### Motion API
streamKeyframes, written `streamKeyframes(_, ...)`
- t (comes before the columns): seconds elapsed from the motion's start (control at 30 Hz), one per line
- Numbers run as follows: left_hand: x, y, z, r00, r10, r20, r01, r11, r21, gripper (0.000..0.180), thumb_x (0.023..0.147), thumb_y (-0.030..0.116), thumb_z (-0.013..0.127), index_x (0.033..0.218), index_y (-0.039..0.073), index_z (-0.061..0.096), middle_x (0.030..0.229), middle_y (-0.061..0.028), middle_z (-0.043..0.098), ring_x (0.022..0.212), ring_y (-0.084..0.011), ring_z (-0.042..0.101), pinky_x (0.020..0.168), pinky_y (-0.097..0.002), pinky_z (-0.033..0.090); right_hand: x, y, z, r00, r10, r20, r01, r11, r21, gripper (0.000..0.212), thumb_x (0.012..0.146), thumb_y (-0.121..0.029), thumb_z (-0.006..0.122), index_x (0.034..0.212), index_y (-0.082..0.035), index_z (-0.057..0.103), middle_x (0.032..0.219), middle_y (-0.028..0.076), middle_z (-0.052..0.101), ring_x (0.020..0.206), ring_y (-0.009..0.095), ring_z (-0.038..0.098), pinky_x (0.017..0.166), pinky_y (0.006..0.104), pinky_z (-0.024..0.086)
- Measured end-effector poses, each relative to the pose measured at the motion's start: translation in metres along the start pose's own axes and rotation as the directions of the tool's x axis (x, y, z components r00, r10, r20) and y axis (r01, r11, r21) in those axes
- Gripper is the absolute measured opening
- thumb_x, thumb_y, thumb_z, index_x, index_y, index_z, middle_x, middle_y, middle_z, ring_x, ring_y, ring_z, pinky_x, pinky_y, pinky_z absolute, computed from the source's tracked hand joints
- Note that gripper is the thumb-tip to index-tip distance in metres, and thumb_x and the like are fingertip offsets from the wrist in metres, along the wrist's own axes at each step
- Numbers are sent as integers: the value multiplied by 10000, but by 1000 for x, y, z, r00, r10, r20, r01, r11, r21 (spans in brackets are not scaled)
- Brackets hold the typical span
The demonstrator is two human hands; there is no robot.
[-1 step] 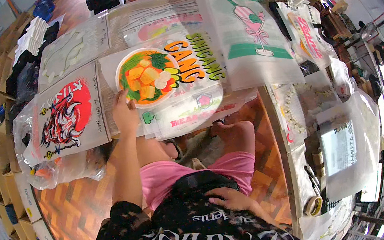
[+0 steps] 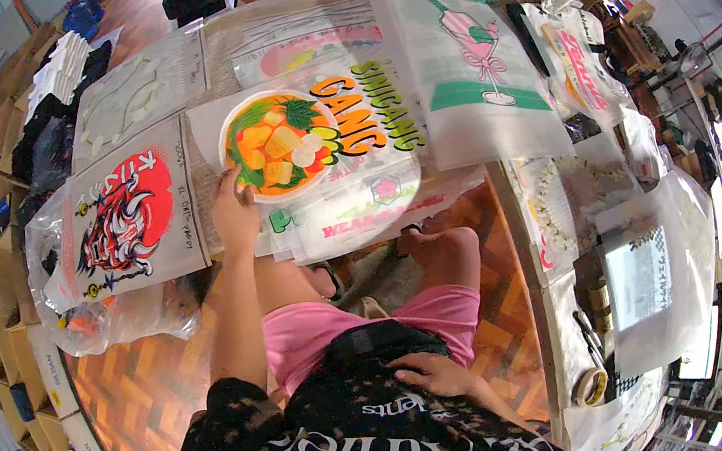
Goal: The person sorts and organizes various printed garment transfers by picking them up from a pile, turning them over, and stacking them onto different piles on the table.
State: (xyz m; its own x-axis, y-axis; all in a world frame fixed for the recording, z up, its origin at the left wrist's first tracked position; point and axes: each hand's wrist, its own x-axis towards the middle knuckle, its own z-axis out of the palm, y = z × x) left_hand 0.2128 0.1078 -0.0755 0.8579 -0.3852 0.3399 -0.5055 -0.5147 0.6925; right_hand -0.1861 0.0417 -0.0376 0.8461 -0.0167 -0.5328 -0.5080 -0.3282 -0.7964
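Note:
My left hand is at the near left edge of a translucent printed sheet. Its thumb and fingers pinch that edge beside a picture of a bowl of food in orange broth, with bold lettering to its right. Beneath this sheet lie other printed sheets, one with a pink flower emblem. Resting on my black shirt at the waist is my right hand, fingers stretched out and holding nothing. A sheet with a red and black horned mask lies left of my left hand.
To the far right lies a sheet with a pink drink glass. On the right-hand table are a tape roll, scissors and more film sheets. Cardboard boxes line the left side. Clear plastic hangs over the left table edge.

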Motion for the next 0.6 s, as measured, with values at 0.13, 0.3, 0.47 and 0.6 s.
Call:
streamKeyframes(0.13, 6, 7, -7, 993, -117, -1, 115, 973, -200, 324, 796, -39, 585, 1112, 33, 581, 1068, -175, 603, 963, -261, 611, 769, -323, 508, 1, -9, -11, 991, 110, 78, -107, 993, -40, 449, 936, -415, 426, 1148, -43, 562, 1100, 178, 589, 1042, 322, 545, 898, 366, 415)
streamKeyframes(0.3, 14, 0, -36, 984, -96, -152, 42, 945, -325, 283, 804, -47, 570, 1076, 20, 611, 1025, -131, 625, 948, -200, 601, 811, -300, 488, 6, -17, -15, 992, 110, 61, -105, 991, -83, 417, 935, -382, 440, 1112, -29, 574, 1041, 189, 607, 999, 333, 565, 858, 368, 435)
streamKeyframes(0.47, -17, -16, -101, 968, -160, -191, 101, 953, -287, 281, 816, -28, 556, 1093, 0, 593, 1071, -119, 597, 983, -189, 571, 855, -310, 462, 18, -10, -36, 989, 1, -148, -18, 994, -111, 440, 909, -413, 465, 1095, -30, 578, 1024, 203, 613, 950, 371, 583, 820, 430, 455)
streamKeyframes(0.6, -63, -39, -139, 963, -202, -177, 159, 960, -231, 284, 831, -6, 554, 1115, -14, 571, 1103, -121, 576, 1024, -205, 549, 887, -329, 445, 56, -21, -62, 961, -77, -266, 74, 997, -24, 372, 899, -321, 524, 1135, -35, 557, 972, 182, 635, 874, 330, 625, 761, 402, 485)
